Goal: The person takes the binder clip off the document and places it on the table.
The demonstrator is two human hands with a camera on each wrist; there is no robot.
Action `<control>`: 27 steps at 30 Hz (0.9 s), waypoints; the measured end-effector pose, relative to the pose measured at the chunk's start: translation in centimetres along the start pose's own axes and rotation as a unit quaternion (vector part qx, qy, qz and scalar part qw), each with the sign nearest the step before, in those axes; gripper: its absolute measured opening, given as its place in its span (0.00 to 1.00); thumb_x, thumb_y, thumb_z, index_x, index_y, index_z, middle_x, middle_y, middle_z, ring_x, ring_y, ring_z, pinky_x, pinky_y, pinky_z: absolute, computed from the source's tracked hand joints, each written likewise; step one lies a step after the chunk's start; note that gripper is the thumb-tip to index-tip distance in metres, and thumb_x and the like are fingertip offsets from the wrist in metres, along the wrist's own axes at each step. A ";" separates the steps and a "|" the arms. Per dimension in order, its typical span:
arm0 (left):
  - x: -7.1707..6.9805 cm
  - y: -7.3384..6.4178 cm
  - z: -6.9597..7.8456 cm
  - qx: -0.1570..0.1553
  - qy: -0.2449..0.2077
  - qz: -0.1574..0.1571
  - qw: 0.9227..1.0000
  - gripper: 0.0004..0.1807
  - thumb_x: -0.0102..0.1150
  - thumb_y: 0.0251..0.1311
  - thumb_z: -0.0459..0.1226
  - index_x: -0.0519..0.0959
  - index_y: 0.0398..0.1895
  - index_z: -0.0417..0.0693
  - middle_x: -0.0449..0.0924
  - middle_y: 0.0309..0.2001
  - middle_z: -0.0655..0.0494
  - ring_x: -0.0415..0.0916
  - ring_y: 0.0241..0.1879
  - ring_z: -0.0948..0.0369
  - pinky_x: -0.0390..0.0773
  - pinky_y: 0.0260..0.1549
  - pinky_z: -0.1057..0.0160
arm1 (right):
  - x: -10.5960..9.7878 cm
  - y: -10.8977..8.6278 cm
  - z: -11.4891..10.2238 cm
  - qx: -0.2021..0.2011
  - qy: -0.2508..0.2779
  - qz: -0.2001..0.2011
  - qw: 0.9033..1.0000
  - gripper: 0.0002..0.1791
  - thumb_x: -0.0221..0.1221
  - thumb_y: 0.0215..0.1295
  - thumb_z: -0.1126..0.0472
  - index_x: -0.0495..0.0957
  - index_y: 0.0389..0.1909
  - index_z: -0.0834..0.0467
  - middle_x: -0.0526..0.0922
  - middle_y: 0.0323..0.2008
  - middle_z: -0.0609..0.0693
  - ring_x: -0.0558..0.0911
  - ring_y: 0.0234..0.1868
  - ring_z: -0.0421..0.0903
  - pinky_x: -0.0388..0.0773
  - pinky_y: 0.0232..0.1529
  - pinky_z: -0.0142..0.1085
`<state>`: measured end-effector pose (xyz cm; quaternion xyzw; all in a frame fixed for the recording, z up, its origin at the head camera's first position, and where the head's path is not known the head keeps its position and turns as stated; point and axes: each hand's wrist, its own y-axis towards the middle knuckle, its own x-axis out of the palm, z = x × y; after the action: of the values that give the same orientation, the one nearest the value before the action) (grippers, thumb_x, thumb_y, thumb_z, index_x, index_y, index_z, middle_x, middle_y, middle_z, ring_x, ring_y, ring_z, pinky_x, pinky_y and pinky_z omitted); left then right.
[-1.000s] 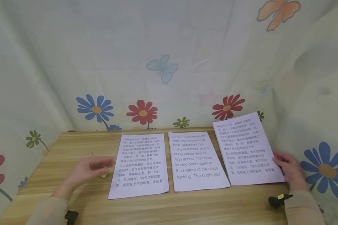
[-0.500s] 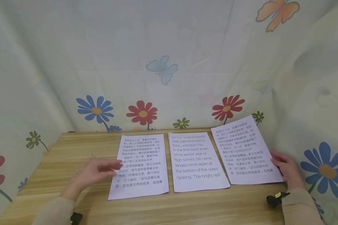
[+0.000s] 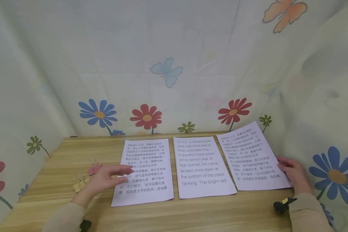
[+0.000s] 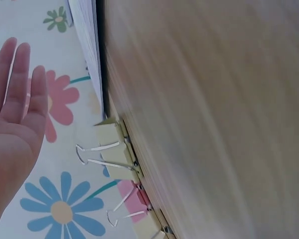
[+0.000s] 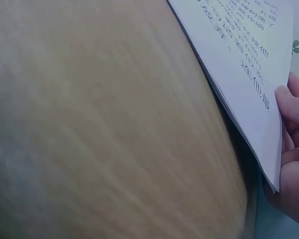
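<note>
Three stacks of printed paper lie side by side on the table: the left stack (image 3: 146, 174), the middle stack (image 3: 204, 167) and the right stack (image 3: 250, 158). My left hand (image 3: 110, 178) hovers over the left edge of the left stack. In the left wrist view the fingers (image 4: 15, 94) of that hand are straight and hold nothing. At the far right, my right hand (image 3: 294, 174) pinches the side edge of the right stack, which sits askew. The right wrist view has the thumb (image 5: 291, 104) on the paper's edge and the other fingers curled behind it.
A pink binder clip (image 3: 94, 168) and a yellow binder clip (image 3: 80, 184) stand on the wooden table (image 3: 150, 219) beside my left hand. Part of another yellow clip (image 4: 148, 226) shows in the left wrist view. A flowered curtain (image 3: 191, 93) encloses the table.
My left hand has moved right, from beside the left stack to over its edge, uncovering the clips. My right hand has shifted the right stack slightly left, its top edge lower in view.
</note>
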<state>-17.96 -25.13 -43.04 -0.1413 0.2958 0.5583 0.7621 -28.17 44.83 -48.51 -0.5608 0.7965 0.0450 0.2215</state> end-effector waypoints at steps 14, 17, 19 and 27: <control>1.6 1.1 1.2 0.038 0.017 0.001 0.999 0.20 0.67 0.62 0.40 0.81 0.58 0.56 0.85 0.49 0.64 0.80 0.53 0.57 0.76 0.53 0.41 | 0.7 0.6 0.4 -0.014 -0.058 0.015 0.998 0.26 0.55 0.73 0.63 0.66 0.69 0.63 0.67 0.66 0.67 0.69 0.60 0.60 0.70 0.45 0.39; 1.9 1.3 1.5 0.038 0.021 0.007 0.999 0.20 0.67 0.62 0.41 0.81 0.57 0.57 0.84 0.49 0.65 0.79 0.53 0.58 0.75 0.53 0.40 | 0.8 0.7 0.5 -0.025 -0.065 0.019 0.997 0.26 0.55 0.73 0.64 0.65 0.70 0.63 0.67 0.66 0.66 0.69 0.62 0.61 0.71 0.48 0.42; 2.1 1.5 1.7 0.042 0.025 0.018 0.999 0.19 0.68 0.62 0.42 0.82 0.56 0.58 0.84 0.49 0.66 0.78 0.54 0.58 0.76 0.54 0.43 | 0.7 0.6 0.5 -0.039 -0.064 0.024 0.997 0.26 0.55 0.73 0.64 0.65 0.70 0.62 0.69 0.66 0.64 0.71 0.61 0.56 0.73 0.52 0.42; 3.5 2.5 2.3 0.061 0.033 0.077 0.995 0.16 0.70 0.60 0.40 0.84 0.51 0.53 0.84 0.49 0.67 0.78 0.53 0.60 0.76 0.54 0.48 | 1.4 -0.5 -0.5 -0.079 -0.060 0.069 0.993 0.26 0.54 0.75 0.56 0.67 0.71 0.57 0.76 0.59 0.54 0.74 0.52 0.39 0.75 0.56 0.40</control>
<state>-18.90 -20.35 -43.10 -0.0894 0.3642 0.5909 0.7143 -28.27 43.29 -48.52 -0.5163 0.8127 0.1564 0.2204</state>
